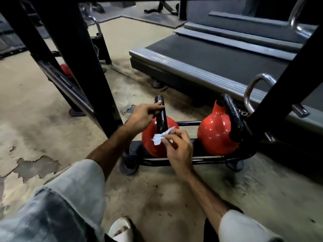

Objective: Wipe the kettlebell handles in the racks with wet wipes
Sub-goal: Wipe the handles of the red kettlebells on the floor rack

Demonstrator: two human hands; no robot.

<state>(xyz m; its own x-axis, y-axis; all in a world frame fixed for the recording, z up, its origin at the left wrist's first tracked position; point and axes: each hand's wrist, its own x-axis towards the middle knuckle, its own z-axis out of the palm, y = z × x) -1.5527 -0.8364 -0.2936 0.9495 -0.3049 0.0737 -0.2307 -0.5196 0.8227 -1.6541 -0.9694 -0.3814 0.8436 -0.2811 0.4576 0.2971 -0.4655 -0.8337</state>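
Here, in the head view, a low black rack (pixel 174 160) sits on the worn concrete floor (pixel 43 110) a little past centre, toward 4 o'clock. Two red kettlebells rest in it. The left kettlebell (pixel 153 144) stands near the centre of the frame, its black handle (pixel 161 116) rising toward 12 o'clock. The right kettlebell (pixel 216 135) sits at 3 o'clock from it, apart from it, with its own black handle (pixel 234 117) arching over toward the right.

The left hand (pixel 143 117) reaches in from 7 o'clock and grips the upper part of the left kettlebell's handle, fingers curled round it. The right hand (pixel 178 145) comes in from 5 o'clock and pinches a crumpled white wet wipe (pixel 161 137) between thumb and fingertips, with the wipe against the base of that same handle where it meets the red ball.

A grey treadmill deck (pixel 209 55) lies at 1 o'clock beyond the rack. Black frame legs (pixel 83 58) slant down at 11 o'clock. A third red kettlebell (pixel 66 69) shows partly behind them.
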